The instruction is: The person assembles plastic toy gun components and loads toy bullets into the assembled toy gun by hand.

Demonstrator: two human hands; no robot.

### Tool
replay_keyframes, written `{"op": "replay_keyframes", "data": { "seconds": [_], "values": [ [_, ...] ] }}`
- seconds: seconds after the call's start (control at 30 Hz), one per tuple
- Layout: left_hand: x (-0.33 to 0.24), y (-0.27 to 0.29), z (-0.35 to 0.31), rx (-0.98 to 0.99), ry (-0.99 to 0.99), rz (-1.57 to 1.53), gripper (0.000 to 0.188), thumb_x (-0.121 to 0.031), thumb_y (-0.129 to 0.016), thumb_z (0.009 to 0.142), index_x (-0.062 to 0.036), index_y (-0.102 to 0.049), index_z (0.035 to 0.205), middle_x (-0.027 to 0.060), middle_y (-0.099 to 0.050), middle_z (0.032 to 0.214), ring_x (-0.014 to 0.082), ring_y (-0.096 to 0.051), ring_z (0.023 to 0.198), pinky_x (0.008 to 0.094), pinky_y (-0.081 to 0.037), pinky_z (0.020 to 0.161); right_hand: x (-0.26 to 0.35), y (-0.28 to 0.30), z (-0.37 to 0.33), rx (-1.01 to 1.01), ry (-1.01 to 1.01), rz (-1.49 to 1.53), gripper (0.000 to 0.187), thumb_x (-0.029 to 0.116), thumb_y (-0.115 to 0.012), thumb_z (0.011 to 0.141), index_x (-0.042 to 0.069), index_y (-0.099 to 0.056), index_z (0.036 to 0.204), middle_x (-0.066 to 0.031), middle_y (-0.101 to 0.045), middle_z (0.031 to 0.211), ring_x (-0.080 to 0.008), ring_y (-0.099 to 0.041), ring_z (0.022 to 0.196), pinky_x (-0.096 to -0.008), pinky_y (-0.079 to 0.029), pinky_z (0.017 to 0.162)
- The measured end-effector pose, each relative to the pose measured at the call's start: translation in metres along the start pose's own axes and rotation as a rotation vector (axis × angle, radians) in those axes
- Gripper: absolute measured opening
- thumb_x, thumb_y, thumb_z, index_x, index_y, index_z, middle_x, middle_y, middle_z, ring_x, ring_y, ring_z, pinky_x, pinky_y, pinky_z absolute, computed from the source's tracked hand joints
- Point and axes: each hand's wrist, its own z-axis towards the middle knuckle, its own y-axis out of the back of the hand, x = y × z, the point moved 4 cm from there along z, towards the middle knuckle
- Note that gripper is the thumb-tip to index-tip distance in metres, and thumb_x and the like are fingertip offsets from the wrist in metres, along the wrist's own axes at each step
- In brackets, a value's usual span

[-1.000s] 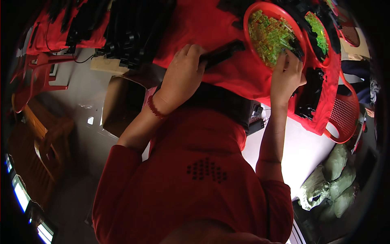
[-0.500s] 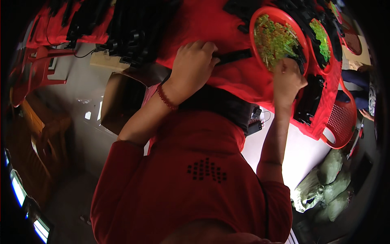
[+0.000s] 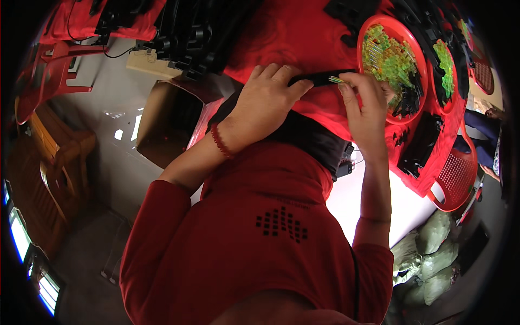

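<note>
L hand (image 3: 272,93) part curled, has hold of 1 black strip (image 3: 320,79) over the red-covered bench (image 3: 281,51). R hand (image 3: 348,85) nearly closed, thumb + fingers pinching 1 small yellow-green pc (image 3: 335,79) by strip's R end; can't tell if touching. To R, big red bowl (image 3: 360,54) w/ many yellow-green pcs (image 3: 387,54) + black bits (image 3: 407,100), uncountable. 1 red bracelet (image 3: 218,142), L wrist.

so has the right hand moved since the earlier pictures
Yes. Against the red bowl, the right hand has moved left, from inside it to the black strip, where it holds a small green piece.
</note>
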Motion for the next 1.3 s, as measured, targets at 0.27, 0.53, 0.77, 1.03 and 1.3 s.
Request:
{"op": "replay_keyframes", "data": {
  "seconds": [0.27,0.53,0.77,1.03,1.3],
  "values": [
    [-0.001,-0.004,0.0,-0.03,0.005,0.005,0.024,-0.011,-0.067,0.082,-0.0159,-0.071,0.105,0.0,-0.064,0.104,0.0207,-0.059,0.09,0.035,-0.045,0.076,0.009,-0.016,0.006,-0.001,0.335,-0.388,0.013,0.009,-0.066,0.081,0.016,-0.067,0.092,0.0049,-0.065,0.086,-0.0155,-0.058,0.088,-0.038,-0.031,0.093],
    [0.0,-0.004,0.001,-0.054,0.012,-0.009,0.024,-0.013,-0.063,0.08,-0.0149,-0.073,0.101,0.0001,-0.063,0.099,0.0197,-0.059,0.089,0.0347,-0.044,0.079,0.006,-0.019,0.009,0.019,0.367,-0.383,0.013,0.007,-0.066,0.079,0.014,-0.067,0.09,0.0042,-0.065,0.086,-0.0163,-0.059,0.087,-0.0406,-0.032,0.098],
    [0.0,-0.006,0.001,-0.071,0.009,-0.025,0.023,-0.014,-0.064,0.079,-0.015,-0.074,0.1,-0.0002,-0.063,0.099,0.0194,-0.059,0.09,0.0346,-0.044,0.08,0.003,-0.021,0.008,0.055,0.41,-0.385,0.013,0.008,-0.068,0.079,0.011,-0.069,0.092,0.0009,-0.067,0.087,-0.0177,-0.061,0.089,-0.0405,-0.034,0.098],
    [0.001,-0.008,0.001,-0.052,0.023,-0.029,0.029,-0.009,-0.067,0.075,-0.0162,-0.073,0.103,-0.0006,-0.064,0.101,0.0201,-0.059,0.091,0.0353,-0.045,0.076,0.002,-0.026,0.006,0.044,0.462,-0.329,0.02,0.006,-0.065,0.075,0.01,-0.066,0.094,0.0012,-0.063,0.089,-0.0176,-0.057,0.091,-0.0434,-0.037,0.098],
    [0.001,-0.006,0.001,-0.058,0.008,-0.018,0.024,-0.01,-0.069,0.078,-0.0152,-0.073,0.101,-0.0005,-0.064,0.099,0.0204,-0.059,0.089,0.0349,-0.045,0.075,0.003,-0.021,0.005,0.058,0.406,-0.381,0.02,0.009,-0.066,0.078,0.013,-0.067,0.097,0.0028,-0.065,0.088,-0.0163,-0.058,0.091,-0.0407,-0.034,0.098]
  ]
}}
